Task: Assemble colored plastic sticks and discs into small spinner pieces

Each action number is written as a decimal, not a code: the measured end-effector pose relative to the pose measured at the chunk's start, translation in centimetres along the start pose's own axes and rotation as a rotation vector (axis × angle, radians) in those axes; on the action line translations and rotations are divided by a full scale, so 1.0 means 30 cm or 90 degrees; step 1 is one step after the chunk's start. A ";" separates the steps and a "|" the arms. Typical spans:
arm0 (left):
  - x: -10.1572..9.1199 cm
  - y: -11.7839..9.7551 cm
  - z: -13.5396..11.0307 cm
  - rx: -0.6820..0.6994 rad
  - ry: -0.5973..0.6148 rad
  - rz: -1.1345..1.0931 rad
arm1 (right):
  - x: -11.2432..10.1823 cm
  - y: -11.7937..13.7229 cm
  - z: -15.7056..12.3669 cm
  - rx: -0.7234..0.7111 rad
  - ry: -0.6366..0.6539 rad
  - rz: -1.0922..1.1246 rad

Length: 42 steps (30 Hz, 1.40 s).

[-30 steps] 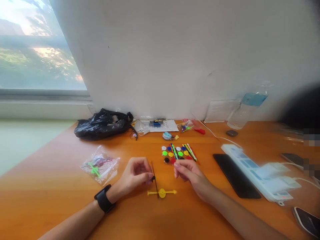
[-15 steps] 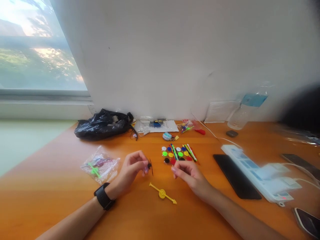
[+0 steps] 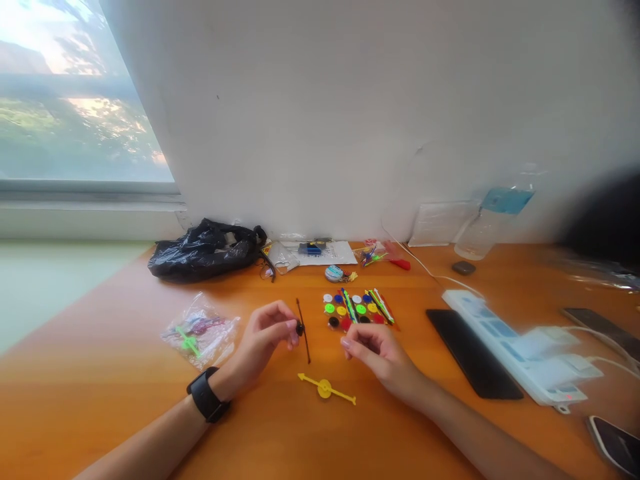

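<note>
My left hand [image 3: 273,333] pinches a black arrow spinner [image 3: 300,328] by its small round base, and the thin arrow stands nearly upright, facing right. My right hand [image 3: 373,350] is a short way to the right, its fingers curled in and the thumb against them; nothing shows between them. On the table just below and between both hands lies a yellow arrow spinner [image 3: 325,389], its arrowhead pointing to the upper left. Beyond my right hand, coloured discs [image 3: 341,310] lie in rows with bundles of loose arrows [image 3: 381,305] beside them.
A clear bag with a green spinner [image 3: 190,341] lies left of my left hand. Along the wall are a black plastic bag [image 3: 207,250], a round tin [image 3: 334,273] and a bottle [image 3: 480,230]. To the right lie a black phone [image 3: 470,353] and a white power strip [image 3: 510,347].
The black arrow has turned on its base and shows longer now. The yellow arrow has turned too, its head now at the upper left instead of the lower right. Both hands have barely moved.
</note>
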State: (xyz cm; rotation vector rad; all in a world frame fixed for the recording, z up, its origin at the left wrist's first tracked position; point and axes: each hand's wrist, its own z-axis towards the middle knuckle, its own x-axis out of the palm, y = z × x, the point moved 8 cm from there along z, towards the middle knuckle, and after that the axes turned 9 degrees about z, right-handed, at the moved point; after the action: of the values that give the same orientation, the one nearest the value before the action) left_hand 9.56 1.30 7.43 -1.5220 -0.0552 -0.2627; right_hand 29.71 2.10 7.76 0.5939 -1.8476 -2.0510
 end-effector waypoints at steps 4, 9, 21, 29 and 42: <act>-0.001 0.002 0.000 0.001 0.007 0.005 | 0.003 0.004 0.000 -0.005 0.007 -0.007; -0.002 0.002 -0.002 0.003 0.013 0.002 | 0.014 0.001 -0.003 -0.002 0.017 -0.021; 0.005 0.001 -0.002 0.003 0.014 -0.013 | 0.113 0.062 -0.054 -0.184 0.189 -0.303; -0.009 0.003 0.004 0.007 -0.012 -0.030 | 0.104 -0.004 -0.041 -0.179 0.154 -0.440; 0.019 -0.012 -0.011 0.001 0.005 -0.043 | 0.082 -0.002 -0.026 -0.162 0.099 -0.503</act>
State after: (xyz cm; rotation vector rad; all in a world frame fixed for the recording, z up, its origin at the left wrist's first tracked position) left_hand 9.99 0.88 7.89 -1.5188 -0.1009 -0.3224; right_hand 27.97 0.21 7.42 1.5374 -1.3326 -2.5388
